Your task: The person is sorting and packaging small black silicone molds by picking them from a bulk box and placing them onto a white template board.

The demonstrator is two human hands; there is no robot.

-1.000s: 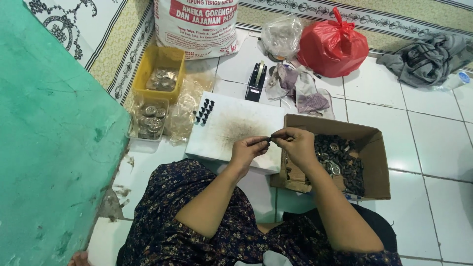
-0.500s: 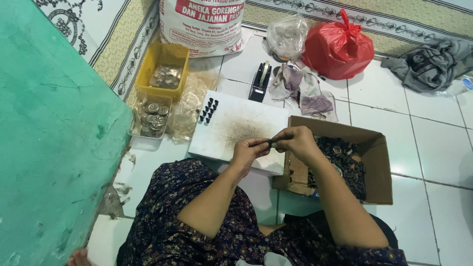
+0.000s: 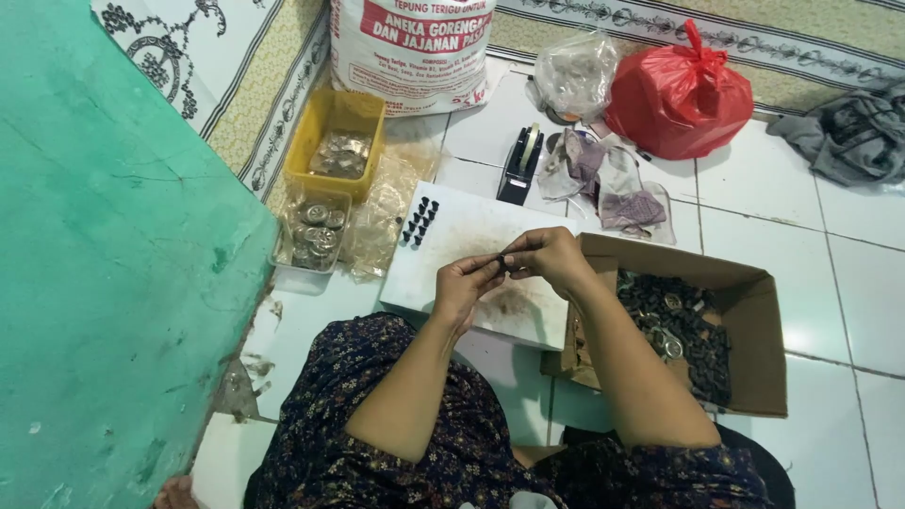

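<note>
Small dark piece [image 3: 500, 263] pinched as before between left hand [image 3: 464, 283] and right hand [image 3: 551, 259] above white board [image 3: 452, 247].

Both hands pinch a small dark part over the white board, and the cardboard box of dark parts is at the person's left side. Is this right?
Not quite. In the head view the box lies at the person's right side, not left. The rest holds: the left hand and right hand pinch a small dark part over the white board.
</note>
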